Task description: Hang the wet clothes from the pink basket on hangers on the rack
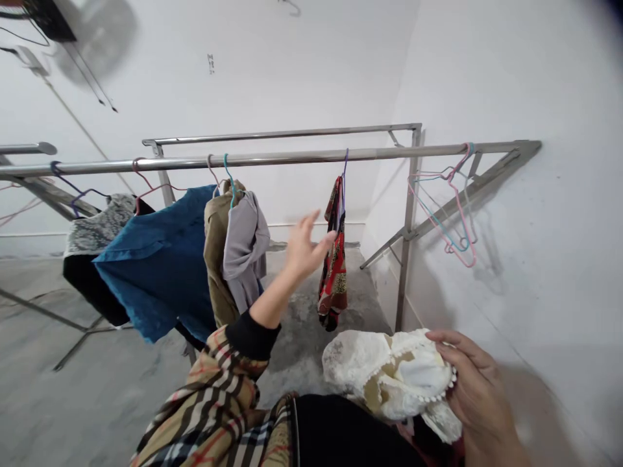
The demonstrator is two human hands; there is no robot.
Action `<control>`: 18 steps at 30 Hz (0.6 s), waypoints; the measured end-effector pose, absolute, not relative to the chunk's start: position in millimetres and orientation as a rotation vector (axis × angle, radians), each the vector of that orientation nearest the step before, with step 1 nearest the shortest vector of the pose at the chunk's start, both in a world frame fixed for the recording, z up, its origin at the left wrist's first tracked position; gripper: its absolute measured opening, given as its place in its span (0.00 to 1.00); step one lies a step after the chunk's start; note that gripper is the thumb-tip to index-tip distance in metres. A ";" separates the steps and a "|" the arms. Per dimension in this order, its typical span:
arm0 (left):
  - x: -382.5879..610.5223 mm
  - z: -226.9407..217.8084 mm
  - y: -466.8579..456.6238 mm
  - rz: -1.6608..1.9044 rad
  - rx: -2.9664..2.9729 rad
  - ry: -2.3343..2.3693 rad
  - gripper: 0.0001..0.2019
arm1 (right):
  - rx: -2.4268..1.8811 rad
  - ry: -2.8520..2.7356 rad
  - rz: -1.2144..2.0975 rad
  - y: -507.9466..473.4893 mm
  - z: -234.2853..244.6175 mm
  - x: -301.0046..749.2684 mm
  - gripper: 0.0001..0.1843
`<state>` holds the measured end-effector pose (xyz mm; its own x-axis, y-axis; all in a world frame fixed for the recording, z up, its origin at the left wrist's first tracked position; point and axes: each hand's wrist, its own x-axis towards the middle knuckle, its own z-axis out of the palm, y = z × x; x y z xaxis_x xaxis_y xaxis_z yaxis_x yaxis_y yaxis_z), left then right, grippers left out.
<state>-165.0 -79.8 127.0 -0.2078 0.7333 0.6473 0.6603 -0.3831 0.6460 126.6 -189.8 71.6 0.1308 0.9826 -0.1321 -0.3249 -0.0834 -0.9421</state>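
My right hand grips a bunched white lace garment with beaded trim, low at the right. Some dark red cloth shows beneath it. My left hand reaches forward with its fingers spread and nothing in them. Close by it hangs a red, black and leopard-patterned garment on a purple hanger; whether my thumb touches the cloth I cannot tell. The hanger hooks over a metal rail.
Left on the rail hang a black-and-grey garment, a blue shirt, a tan garment and a lilac garment. Pink and teal hangers hang at the right end, near the white wall. Metal legs support the rack.
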 end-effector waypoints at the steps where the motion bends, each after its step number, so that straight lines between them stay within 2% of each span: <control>1: -150.2 126.3 -67.0 1.648 1.856 1.599 0.29 | -1.105 -0.811 1.309 -190.3 70.8 127.8 0.09; 5: -122.1 127.3 -12.6 1.584 1.494 1.427 0.31 | -1.116 -0.811 1.326 -193.3 68.7 134.1 0.10; 11: -133.1 131.4 8.3 1.591 1.207 1.176 0.14 | -1.160 -0.726 1.368 -195.7 68.7 140.4 0.15; 18: -183.3 125.3 -20.0 1.806 1.097 1.327 0.10 | -1.155 -0.707 1.401 -190.6 67.5 139.2 0.15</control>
<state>-183.3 -20.0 125.3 -0.4503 0.8566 0.2520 -0.0152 -0.2895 0.9570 139.2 -190.6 67.5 0.1124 0.9628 -0.2458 -0.3742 -0.1881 -0.9081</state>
